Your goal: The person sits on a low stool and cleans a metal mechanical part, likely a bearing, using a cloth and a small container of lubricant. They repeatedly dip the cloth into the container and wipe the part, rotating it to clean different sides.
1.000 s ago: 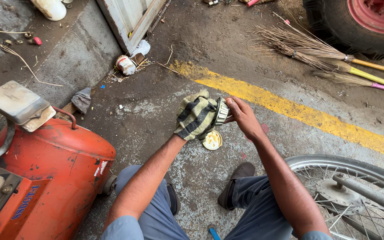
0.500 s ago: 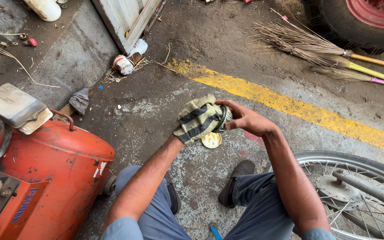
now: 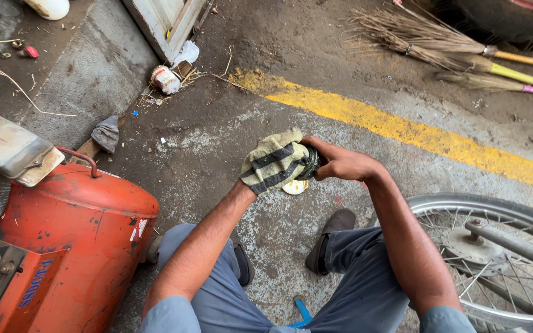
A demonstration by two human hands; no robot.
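My left hand (image 3: pixel 266 169) is wrapped in a yellow-green cloth with dark stripes (image 3: pixel 276 161) and presses it against a dark round part (image 3: pixel 309 163). My right hand (image 3: pixel 343 165) grips that part from the right side. The part is mostly hidden between cloth and fingers. A small round yellow-white lid (image 3: pixel 295 187) lies on the concrete floor just below both hands.
An orange tank (image 3: pixel 75 228) with a grey box on top stands at my left. A spoked wheel rim (image 3: pixel 495 246) lies at my right. Brooms (image 3: pixel 439 46) lie beyond a yellow floor stripe (image 3: pixel 402 129). A small can (image 3: pixel 165 79) and a grey rag (image 3: pixel 107 132) lie near a kerb.
Both hands have come lower and a little right over the lid. My right hand has closed round the dark part against the cloth.
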